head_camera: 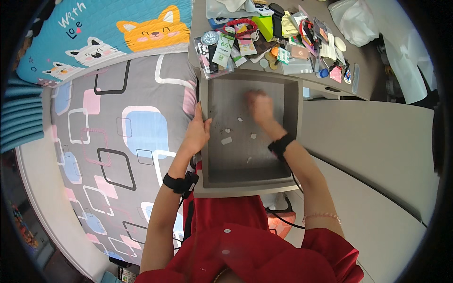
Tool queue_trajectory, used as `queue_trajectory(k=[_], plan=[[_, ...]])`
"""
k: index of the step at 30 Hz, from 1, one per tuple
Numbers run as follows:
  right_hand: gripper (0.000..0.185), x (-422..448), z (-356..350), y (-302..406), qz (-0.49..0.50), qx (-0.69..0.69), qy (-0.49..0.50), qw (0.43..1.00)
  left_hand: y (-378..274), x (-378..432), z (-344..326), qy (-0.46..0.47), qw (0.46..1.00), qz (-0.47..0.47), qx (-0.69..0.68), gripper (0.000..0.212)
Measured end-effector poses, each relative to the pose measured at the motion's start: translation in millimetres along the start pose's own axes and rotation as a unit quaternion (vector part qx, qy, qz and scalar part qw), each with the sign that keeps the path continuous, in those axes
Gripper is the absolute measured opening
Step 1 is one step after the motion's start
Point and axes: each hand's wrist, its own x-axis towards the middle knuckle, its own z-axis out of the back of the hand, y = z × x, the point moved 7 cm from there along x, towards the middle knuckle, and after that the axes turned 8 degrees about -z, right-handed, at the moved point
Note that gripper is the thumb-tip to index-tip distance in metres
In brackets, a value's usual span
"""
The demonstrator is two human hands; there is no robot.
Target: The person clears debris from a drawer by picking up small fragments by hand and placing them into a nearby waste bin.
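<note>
A grey drawer (pixel 293 123) is pulled out in front of me. My left hand (pixel 197 131) holds the drawer's left wall, its thumb at the rim and its fingers along the outside. Inside, my right hand (pixel 261 106) is over the far part of the drawer bottom, blurred, with fingers curled down; whether it holds anything is hidden. Small white scraps lie on the bottom, among them a larger piece (pixel 226 140), a crumpled bit (pixel 253 136) and a thin flake (pixel 240 119). Dark specks (pixel 222 131) are scattered near the left wall.
Behind the drawer, the desktop (pixel 359 83) carries a clear plastic box (pixel 224 73) with a watch (pixel 210 38), a red braided band (pixel 252 25), coins (pixel 273 65) and a white plastic bag (pixel 357 26). A bed (pixel 145 127) borders the left side. Cabinet panels (pixel 368 134) stand at right.
</note>
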Motion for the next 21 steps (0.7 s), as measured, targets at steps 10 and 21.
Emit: queue_trajectory(k=[10,21], plan=[[0.02,-35.9,-11.0,23.6,0.085,0.039,-0.067,0.993,-7.4,1.5,0.7,0.025,0.999,0.034,-0.032,0.056],[0.011,-35.5,42.8,-71.5,-0.228,-0.085,-0.145,0.959,-7.9,3.1,0.4,0.034,0.999,0.015,0.014,0.057]])
